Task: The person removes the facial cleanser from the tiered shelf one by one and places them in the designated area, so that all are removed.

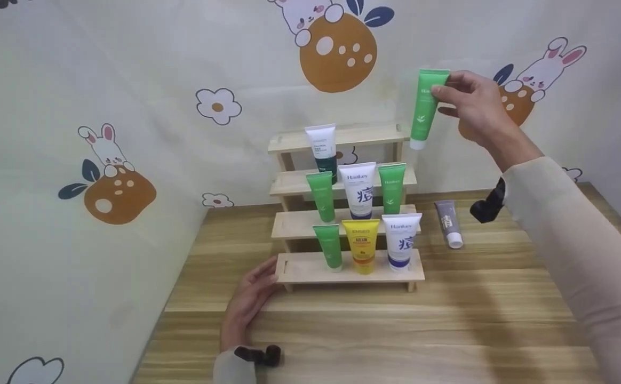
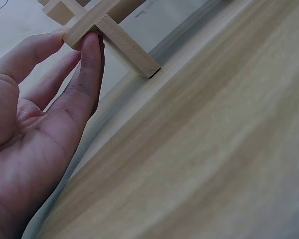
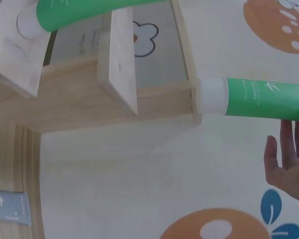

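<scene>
My right hand [image 1: 473, 98] pinches a green tube [image 1: 423, 112] near its flat top end. The tube hangs cap down at the right end of the top step of a stepped wooden display rack [image 1: 300, 274]. In the right wrist view its white cap [image 3: 213, 96] is close to the top board's edge; whether they touch I cannot tell. My left hand [image 1: 249, 298] grips the left end of the rack's lowest board, its fingertips on the board's corner in the left wrist view. A white and dark green tube [image 1: 322, 146] stands upright on the rack.
Lower steps bear green tubes [image 1: 392, 186], white Hankey tubes [image 1: 357, 186] and a yellow tube [image 1: 362, 245]. A grey tube [image 1: 448, 221] lies on the wooden table [image 1: 364, 341], right of the rack. Behind hangs a cloth [image 1: 150, 64] printed with rabbits and oranges.
</scene>
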A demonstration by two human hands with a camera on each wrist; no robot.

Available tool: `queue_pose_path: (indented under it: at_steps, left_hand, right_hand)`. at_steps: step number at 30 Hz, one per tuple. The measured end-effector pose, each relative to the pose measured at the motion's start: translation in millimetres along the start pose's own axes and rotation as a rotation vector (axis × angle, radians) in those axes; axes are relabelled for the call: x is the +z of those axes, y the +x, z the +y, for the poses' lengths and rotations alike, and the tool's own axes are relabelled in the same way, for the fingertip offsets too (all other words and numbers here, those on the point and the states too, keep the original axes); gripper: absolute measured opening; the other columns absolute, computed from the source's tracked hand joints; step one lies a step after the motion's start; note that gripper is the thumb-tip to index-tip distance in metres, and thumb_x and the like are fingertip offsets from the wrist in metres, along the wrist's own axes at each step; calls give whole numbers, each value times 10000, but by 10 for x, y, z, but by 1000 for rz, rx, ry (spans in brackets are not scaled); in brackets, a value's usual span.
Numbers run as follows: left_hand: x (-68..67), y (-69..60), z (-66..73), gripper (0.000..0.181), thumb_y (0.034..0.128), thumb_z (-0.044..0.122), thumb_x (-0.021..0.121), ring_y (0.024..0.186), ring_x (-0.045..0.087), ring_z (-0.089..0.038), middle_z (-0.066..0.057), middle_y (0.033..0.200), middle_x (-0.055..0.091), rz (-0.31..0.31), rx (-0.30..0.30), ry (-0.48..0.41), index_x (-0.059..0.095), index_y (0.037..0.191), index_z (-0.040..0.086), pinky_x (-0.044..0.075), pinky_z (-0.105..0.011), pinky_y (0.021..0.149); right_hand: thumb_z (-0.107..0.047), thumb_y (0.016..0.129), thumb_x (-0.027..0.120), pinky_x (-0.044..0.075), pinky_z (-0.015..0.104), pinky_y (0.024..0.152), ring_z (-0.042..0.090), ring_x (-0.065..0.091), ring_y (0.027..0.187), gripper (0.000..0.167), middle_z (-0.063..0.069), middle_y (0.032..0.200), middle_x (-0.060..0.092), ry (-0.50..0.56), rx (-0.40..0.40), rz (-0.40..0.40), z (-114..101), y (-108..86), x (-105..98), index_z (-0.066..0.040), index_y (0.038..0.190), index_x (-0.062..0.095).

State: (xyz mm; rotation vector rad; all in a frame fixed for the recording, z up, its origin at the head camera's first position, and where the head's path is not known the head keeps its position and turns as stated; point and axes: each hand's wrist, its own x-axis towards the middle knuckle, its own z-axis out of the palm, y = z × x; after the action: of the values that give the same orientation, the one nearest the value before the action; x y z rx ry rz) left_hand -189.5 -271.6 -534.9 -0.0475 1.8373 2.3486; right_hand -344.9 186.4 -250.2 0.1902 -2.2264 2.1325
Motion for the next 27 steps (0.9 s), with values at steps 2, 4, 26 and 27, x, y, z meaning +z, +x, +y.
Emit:
queue_pose_path:
  at_steps: [2, 4, 26, 27]
  left_hand:
    - [-5, 4, -4, 593, 956, -10, 582, 1251, 604, -166, -216, 1523, 461, -3, 1, 3, 365, 1507, -48, 511, -327, 1063]
    - [-8, 11, -5, 593, 959, -12, 578, 1256, 601, -173, -216, 1531, 452, -9, 4, -5, 358, 1508, -52, 509, -336, 1068]
    - [-11, -7, -6, 612, 964, 19, 585, 1241, 608, -153, -194, 1477, 508, -18, 7, 10, 331, 1514, -72, 502, -296, 1074]
    - [-10, -6, -3, 612, 962, 18, 586, 1240, 610, -158, -198, 1477, 506, -14, 6, 10, 334, 1513, -70, 503, -302, 1074]
  right_hand:
    - [-312, 906, 735, 393, 449, 1186, 147, 595, 1149, 495, -39, 1188, 613, -4, 18, 11, 26, -3, -77, -134, 1342, 581]
    - [-343, 902, 732, 403, 437, 1170, 153, 595, 1165, 535, -44, 1209, 604, -23, 30, 23, 59, -9, -160, -147, 1369, 560]
    - [-418, 899, 708, 570, 112, 758, 91, 581, 1067, 728, -71, 1201, 532, -72, 116, 100, 709, -53, -727, -130, 1506, 427]
    - [-427, 901, 704, 570, 112, 762, 85, 585, 1064, 727, -77, 1196, 534, -89, 123, 107, 745, -56, -738, -121, 1499, 426]
